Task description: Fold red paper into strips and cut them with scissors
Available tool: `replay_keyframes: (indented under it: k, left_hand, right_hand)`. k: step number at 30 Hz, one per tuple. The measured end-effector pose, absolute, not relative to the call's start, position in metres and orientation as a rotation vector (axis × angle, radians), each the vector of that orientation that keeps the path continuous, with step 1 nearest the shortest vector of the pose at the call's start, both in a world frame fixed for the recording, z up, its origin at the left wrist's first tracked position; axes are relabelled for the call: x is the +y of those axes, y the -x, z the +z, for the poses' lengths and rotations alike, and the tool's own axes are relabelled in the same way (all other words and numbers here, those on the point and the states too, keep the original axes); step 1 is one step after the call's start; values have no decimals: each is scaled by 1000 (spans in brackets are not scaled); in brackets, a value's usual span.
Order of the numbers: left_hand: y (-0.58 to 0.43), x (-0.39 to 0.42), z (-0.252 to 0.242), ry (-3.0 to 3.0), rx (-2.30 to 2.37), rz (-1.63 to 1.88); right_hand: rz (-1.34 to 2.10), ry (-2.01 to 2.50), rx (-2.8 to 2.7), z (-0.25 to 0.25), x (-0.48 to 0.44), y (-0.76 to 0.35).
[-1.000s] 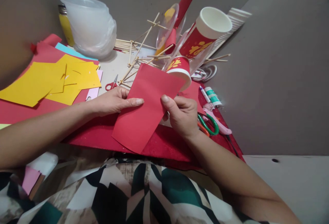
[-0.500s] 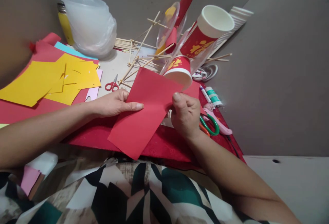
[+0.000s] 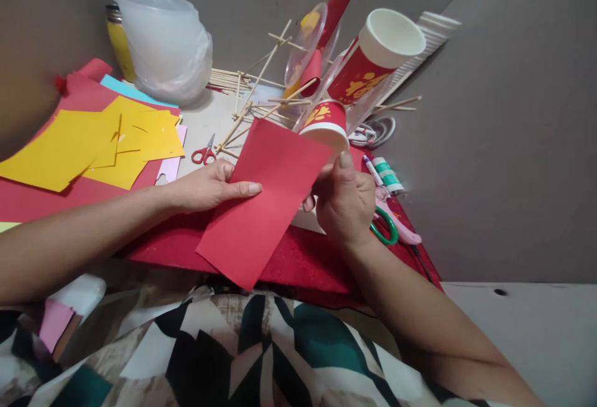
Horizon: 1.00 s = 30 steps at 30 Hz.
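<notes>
A rectangular sheet of red paper (image 3: pixel 265 201) is tilted over the table's front edge. My left hand (image 3: pixel 217 188) grips its left side, thumb on top and fingers underneath. My right hand (image 3: pixel 347 201) is at the sheet's right edge, its thumb raised off the paper and apart from the other fingers. Those fingers are curled and partly hidden behind the edge, so whether they touch it is hard to see. Beyond the sheet lie small red-handled scissors (image 3: pixel 204 151) and a frame of thin wooden sticks (image 3: pixel 249 105).
Yellow paper pieces (image 3: pixel 60 149) lie on red paper at the left, near a white plastic tub (image 3: pixel 163 46). Red printed paper cups (image 3: pixel 364 77) stand behind the sheet. Green-handled scissors (image 3: pixel 387 226) and a pink glue gun (image 3: pixel 403 228) lie at the right.
My right hand has shifted right, and its thumb has lifted off the red paper. The sheet's right side now lies flatter. My left hand keeps its grip.
</notes>
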<state>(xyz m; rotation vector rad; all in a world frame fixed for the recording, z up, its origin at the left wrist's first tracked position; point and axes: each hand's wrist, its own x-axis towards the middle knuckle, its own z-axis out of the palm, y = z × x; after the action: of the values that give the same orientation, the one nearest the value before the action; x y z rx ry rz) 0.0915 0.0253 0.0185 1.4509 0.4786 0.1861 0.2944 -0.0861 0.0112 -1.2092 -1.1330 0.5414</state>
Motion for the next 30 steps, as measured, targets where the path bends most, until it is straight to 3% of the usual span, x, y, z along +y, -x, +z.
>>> replay_keyframes:
  k: [8, 30]
  left_hand:
    - [-95, 21, 16, -1273, 584, 507]
    - [-91, 28, 16, -1735, 380, 241]
  right_hand:
    - [750, 1294, -1461, 12, -92, -280]
    - [340, 1299, -1312, 20, -90, -296]
